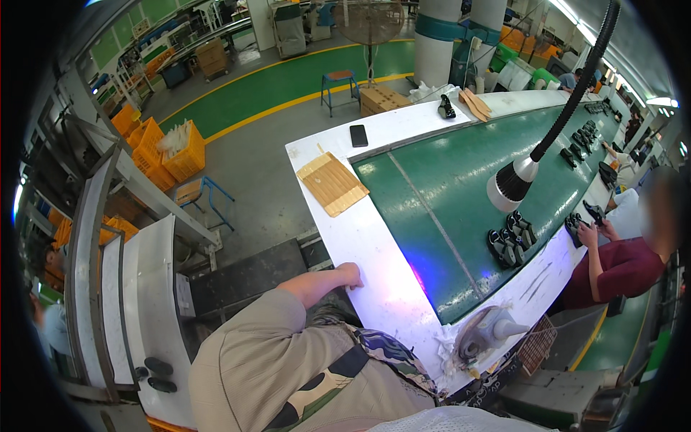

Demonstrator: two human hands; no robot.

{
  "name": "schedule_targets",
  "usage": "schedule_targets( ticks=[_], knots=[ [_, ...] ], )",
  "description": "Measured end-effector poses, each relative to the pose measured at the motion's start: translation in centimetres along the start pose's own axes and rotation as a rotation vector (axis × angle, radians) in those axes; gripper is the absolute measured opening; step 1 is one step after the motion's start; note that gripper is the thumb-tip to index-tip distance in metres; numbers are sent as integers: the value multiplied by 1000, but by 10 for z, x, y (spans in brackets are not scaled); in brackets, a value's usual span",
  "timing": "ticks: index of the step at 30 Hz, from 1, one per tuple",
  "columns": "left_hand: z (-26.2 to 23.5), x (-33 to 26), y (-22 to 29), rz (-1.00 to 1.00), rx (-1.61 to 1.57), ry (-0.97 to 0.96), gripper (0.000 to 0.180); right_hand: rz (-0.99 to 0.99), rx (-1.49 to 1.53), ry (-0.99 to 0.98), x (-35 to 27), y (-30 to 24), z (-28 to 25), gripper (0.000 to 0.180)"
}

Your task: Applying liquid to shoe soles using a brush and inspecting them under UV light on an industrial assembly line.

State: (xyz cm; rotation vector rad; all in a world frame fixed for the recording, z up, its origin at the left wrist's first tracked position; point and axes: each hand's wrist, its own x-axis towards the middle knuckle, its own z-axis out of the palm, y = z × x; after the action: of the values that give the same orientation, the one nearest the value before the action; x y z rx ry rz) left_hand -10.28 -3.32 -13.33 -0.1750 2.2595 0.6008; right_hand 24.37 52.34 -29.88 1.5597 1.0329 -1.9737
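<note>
**Left hand braced on the worktop edge, work pieces out of reach**

The person's left hand [348, 275] rests on the white edge of the worktop [374, 237], fingers curled lightly over the rim and holding nothing; its grip is loose, a steadying touch and no clasp. The right hand is not in view, so its grip cannot be told.

Nearest to that hand lie bare white surface and, further along the edge, a ribbed wooden board [332, 184] and a dark phone [358, 135]. The black shoe parts [509, 238] sit in a cluster on the green conveyor belt [461, 187], well apart from the hand, under a gooseneck lamp [512, 182]. A glue bottle [497, 330] stands near the person's body.

Judged from this, a good hold here means keeping the palm flat on the rim, clear of the belt.
</note>
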Motion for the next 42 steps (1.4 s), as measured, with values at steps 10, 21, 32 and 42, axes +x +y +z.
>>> schedule_targets(
  ticks=[10,21,32,42],
  knots=[
    [3,-4,4,-29,-51,39,31,-951,-859,155,-121,-6,62,21],
    [10,-1,5,-13,30,115,31,-1192,-860,56,-110,-21,50,20],
    [47,-16,15,-34,164,234,53,-527,100,106,-117,-61,70,4],
    [51,12,3,34,139,289,45,-684,229,-30,-144,-146,102,7]
  ],
)
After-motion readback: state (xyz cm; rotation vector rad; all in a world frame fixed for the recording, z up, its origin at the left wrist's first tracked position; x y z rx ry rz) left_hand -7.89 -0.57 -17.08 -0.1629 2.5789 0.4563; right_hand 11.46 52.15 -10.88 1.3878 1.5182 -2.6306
